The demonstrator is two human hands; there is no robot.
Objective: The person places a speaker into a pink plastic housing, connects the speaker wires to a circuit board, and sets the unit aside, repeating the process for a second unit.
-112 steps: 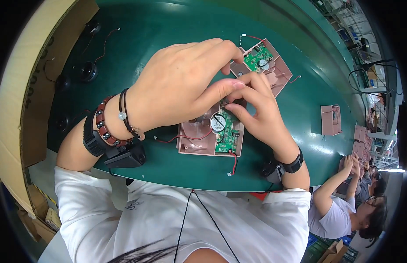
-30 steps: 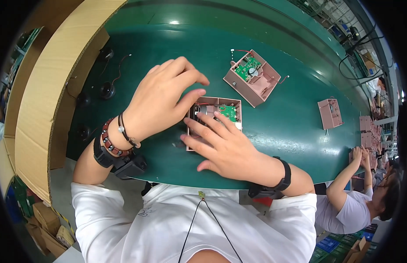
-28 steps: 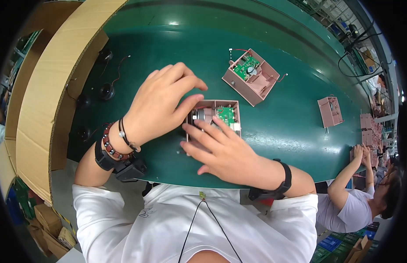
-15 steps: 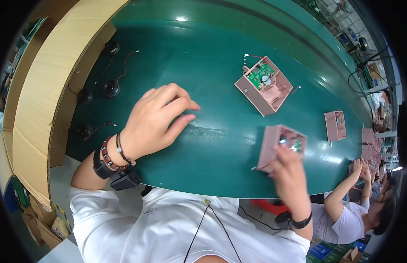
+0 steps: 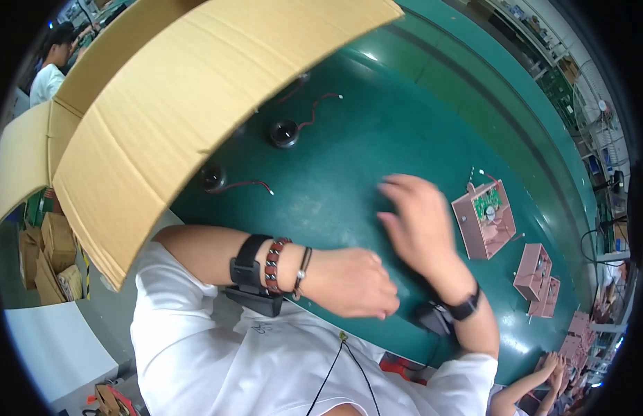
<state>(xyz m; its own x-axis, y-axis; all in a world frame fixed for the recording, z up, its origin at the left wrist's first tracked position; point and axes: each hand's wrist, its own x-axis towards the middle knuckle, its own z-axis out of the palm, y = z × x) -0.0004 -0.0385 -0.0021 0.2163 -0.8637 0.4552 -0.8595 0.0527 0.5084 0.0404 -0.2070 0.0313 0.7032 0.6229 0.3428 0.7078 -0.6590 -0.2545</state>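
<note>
My left hand hovers over the table's near edge, back upward and fingers curled under; what they hold, if anything, is hidden. To its upper right my right hand is open, thumb and fingers apart, slightly blurred and with nothing in it. Nearest to the right hand stands a pink open-topped box with a green circuit board and wires inside. Beyond it, two more pink boxes, one against a smaller-looking one, sit close together.
A large cardboard box covers the left side of the green table. Round black parts with red wires, one farther off and another nearer, lie by it. A co-worker's hands and several pink boxes are at lower right.
The view has swung left, so the table's contents appear farther right. My right hand has let go of a pink box, now beside another. My left hand has come nearer my body, its fingers curled.
</note>
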